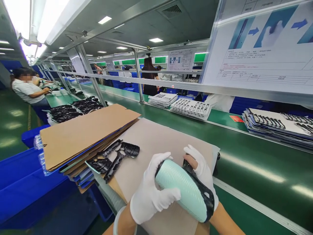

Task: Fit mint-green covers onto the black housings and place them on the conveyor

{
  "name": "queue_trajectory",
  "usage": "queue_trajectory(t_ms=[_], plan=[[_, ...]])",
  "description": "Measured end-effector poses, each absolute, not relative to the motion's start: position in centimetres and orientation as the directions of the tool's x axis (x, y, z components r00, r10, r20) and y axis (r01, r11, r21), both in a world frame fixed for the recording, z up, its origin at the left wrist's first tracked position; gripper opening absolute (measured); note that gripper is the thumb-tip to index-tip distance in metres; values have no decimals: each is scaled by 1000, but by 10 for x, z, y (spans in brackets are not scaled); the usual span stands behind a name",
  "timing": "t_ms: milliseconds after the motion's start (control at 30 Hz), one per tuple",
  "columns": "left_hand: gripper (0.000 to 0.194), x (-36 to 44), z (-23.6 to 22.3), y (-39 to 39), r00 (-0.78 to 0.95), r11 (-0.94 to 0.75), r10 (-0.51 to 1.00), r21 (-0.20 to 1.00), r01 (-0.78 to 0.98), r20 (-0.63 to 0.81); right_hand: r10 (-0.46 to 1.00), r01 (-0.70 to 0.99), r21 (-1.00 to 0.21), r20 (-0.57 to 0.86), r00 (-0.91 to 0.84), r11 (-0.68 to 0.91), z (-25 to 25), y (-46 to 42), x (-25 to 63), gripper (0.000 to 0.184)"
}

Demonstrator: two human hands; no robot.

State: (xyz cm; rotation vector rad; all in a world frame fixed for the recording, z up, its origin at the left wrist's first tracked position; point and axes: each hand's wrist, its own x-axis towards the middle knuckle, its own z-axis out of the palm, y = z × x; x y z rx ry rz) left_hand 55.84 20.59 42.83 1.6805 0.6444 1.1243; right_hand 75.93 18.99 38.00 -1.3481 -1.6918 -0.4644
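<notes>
A curved black plastic housing (pixel 208 202) with a mint-green, finely ribbed cover or sheet (pixel 182 184) along its near side is held between my hands, tilted above the cardboard. My left hand (pixel 151 191), in a white glove, grips the green part, thumb on its near face and fingers around its upper left end. My right hand (pixel 204 173), gloved with one fingertip bare, is wrapped around the black far side; part of its grip is hidden behind the housing. To the left of my hands, several glossy black gun-shaped plastic shells (pixel 119 153) lie on the stack.
A pale cardboard sheet (pixel 156 140) lies under my hands, beside stacked brown cardboard (pixel 90 133). Blue bins (pixel 19 182) stand at left. Sheets of black parts (pixel 192 107) line the green bench (pixel 256 156). A metal rail (pixel 151 81) crosses ahead. A co-worker (pixel 29 88) sits far left.
</notes>
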Motion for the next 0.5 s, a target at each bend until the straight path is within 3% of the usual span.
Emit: queue_trajectory(t_ms=[133, 233, 300, 400, 433, 500], plan=[[87, 559, 431, 206, 436, -382, 821, 922, -61, 368, 474, 954, -147, 881, 7, 260, 400, 188, 759, 24], [94, 560, 433, 204, 439, -363, 831, 931, -36, 341, 517, 962, -170, 855, 37, 214, 426, 187, 759, 14], [105, 561, 434, 200, 415, -348, 855, 938, 13, 311, 552, 966, -185, 832, 55, 183, 442, 186, 758, 9], [125, 562, 436, 194, 362, -316, 896, 942, 117, 256, 477, 980, -114, 878, 24, 161, 454, 183, 754, 9], [126, 562, 437, 192, 360, -298, 904, 943, 145, 230, 434, 983, -83, 901, 4, 162, 455, 182, 753, 12], [106, 561, 438, 191, 377, -277, 905, 945, 171, 197, 365, 986, -7, 929, -56, 168, 453, 180, 752, 20]])
